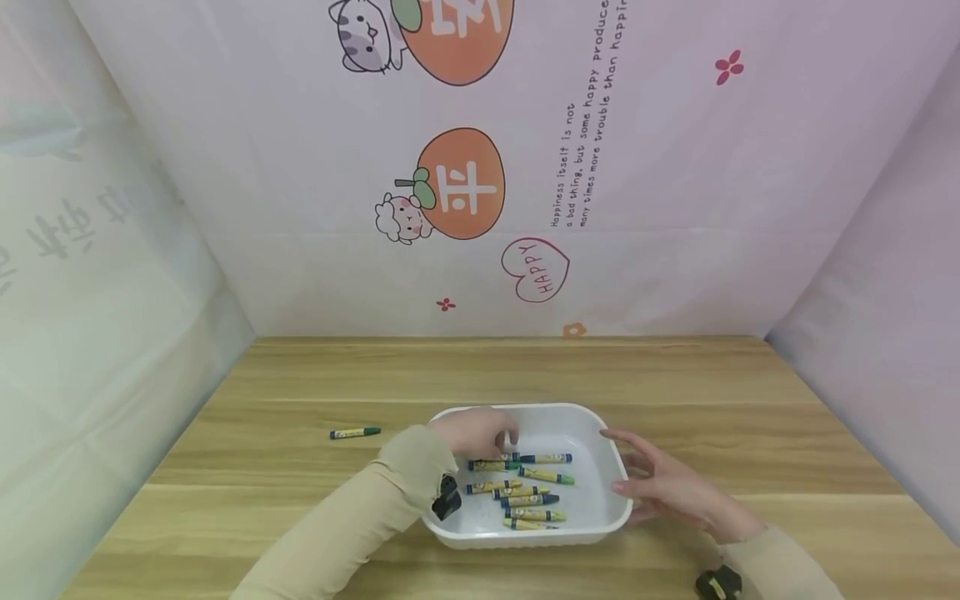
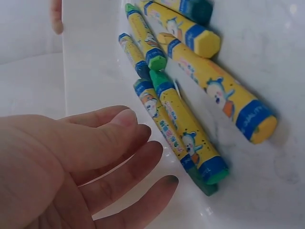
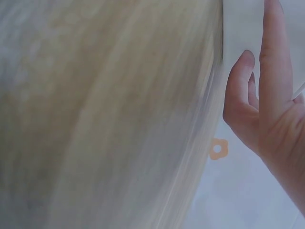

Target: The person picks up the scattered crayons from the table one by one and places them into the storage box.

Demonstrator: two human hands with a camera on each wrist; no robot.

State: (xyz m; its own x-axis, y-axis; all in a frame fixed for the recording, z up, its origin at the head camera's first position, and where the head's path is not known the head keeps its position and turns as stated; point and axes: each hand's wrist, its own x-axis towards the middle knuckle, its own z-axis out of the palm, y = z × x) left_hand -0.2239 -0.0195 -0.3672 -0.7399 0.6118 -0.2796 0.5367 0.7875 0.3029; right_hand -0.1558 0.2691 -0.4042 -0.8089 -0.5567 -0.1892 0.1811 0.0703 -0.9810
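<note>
A white plastic tray point(image 1: 540, 540) stands on the table with several oil pastels in yellow-and-blue wrappers lying in it. My left hand point(image 1: 474, 432) reaches over its left rear part, fingers loosely bent and holding nothing. In the left wrist view, the fingertips are close to a dark green oil pastel point(image 2: 164, 126), which lies against a brighter green oil pastel point(image 2: 190, 129). A yellow oil pastel point(image 2: 219, 90) lies farther right. At the tray's right wall is my right hand point(image 1: 667, 483), with index finger and thumb at the rim and the other fingers outside, partly hidden.
One dark green oil pastel point(image 1: 354, 433) lies on the wooden table point(image 1: 300, 383), left of the tray. Behind the table hangs a printed white cloth point(image 1: 637, 275), and pale cloth walls stand at both sides.
</note>
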